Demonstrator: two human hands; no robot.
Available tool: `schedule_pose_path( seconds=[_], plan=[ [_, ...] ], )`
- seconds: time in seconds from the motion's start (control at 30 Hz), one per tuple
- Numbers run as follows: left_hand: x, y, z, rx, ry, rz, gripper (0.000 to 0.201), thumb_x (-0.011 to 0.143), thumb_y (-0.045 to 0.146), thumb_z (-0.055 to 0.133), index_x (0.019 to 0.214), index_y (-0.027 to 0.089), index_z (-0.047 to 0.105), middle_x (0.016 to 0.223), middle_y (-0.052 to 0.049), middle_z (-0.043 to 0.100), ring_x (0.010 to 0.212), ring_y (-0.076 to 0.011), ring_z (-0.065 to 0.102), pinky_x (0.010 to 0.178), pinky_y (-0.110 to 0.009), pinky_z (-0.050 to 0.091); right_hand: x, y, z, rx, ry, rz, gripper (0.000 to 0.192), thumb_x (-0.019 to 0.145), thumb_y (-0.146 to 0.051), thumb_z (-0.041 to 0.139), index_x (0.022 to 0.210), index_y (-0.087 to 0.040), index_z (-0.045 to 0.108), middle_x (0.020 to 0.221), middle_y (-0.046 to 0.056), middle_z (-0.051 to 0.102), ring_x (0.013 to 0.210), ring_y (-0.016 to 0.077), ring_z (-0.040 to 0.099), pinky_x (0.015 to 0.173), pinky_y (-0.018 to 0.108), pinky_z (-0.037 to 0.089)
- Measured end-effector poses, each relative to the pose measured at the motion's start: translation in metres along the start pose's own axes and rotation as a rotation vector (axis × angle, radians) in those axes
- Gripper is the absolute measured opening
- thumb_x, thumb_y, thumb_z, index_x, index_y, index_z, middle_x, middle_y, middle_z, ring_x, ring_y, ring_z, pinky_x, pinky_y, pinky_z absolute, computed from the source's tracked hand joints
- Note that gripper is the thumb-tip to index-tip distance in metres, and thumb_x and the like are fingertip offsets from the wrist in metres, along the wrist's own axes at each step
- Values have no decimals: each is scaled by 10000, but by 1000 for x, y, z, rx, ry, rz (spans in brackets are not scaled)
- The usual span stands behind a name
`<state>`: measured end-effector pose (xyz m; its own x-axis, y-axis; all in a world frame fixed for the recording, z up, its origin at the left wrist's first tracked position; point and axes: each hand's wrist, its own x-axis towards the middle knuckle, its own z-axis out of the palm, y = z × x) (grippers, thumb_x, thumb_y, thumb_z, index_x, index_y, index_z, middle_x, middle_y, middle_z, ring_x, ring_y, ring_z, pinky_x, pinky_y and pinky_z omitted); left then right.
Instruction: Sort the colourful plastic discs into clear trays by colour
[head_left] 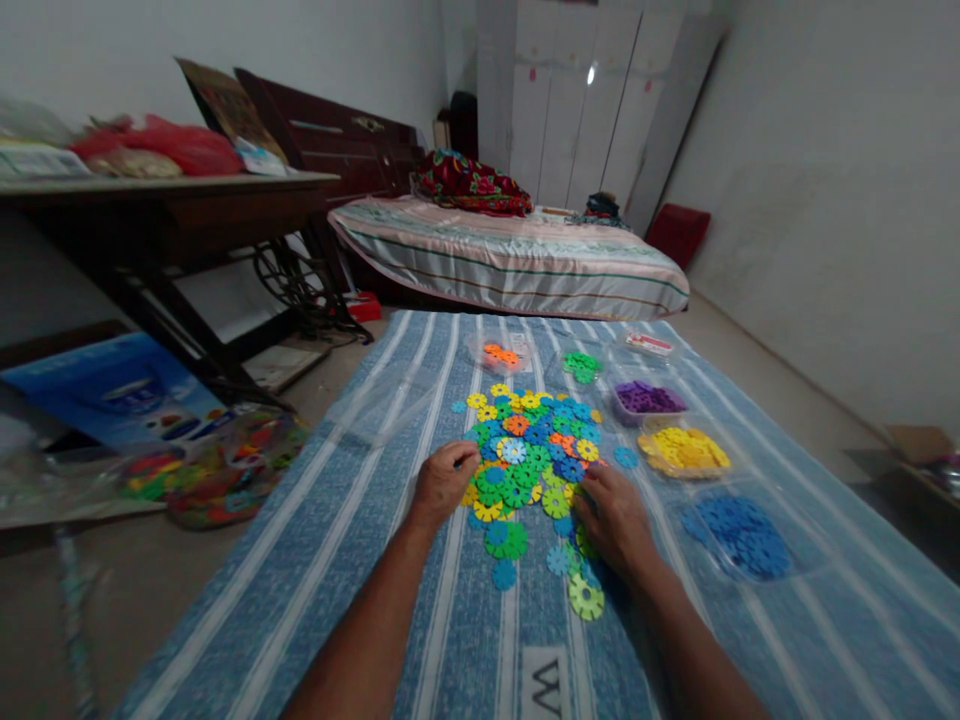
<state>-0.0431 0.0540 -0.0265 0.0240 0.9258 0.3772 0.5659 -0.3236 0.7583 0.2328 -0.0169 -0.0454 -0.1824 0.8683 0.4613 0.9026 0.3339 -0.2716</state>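
A heap of flat, toothed plastic discs (529,450) in blue, green, yellow and orange lies mixed in the middle of a blue striped cloth (315,560). Both hands rest on its near edge.

The left hand (444,480) sits at the heap's left side, palm down, fingers curled in together with the tips at the discs; whether it grips one cannot be told. Its forearm runs back toward the lower edge of the view.

The right hand (613,518) lies on the heap's lower right, knuckles up, fingers bent and close together, pressed among the discs. What, if anything, is pinched under them is hidden. A green disc (586,597) lies just beside the wrist, and the right forearm slants off to the lower right.

Beyond the heap, sorted lots sit in clear tubs: orange (500,355), green (581,366), purple (648,398), yellow (682,450) and, nearest the right hand, blue (739,535).

Left of the cloth on the floor lie a bag of mixed pieces (217,470) and a blue box (112,390). A dark table (172,200) stands behind them, a bed (517,255) at the back, with white wardrobes (585,100) behind it.
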Motion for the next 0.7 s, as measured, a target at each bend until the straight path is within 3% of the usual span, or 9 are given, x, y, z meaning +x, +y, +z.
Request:
schedule_pose_path(
  seconds=[0.7],
  plan=[
    [1, 1, 1, 8, -17, -32, 197, 769, 328, 555, 796, 209, 710, 936, -29, 741, 917, -187, 671, 891, -292, 516, -1, 2, -4, 44, 36, -23, 201, 848, -130, 475, 863, -194, 665, 936, 82, 624, 913, 209, 551, 801, 326, 431]
  ],
)
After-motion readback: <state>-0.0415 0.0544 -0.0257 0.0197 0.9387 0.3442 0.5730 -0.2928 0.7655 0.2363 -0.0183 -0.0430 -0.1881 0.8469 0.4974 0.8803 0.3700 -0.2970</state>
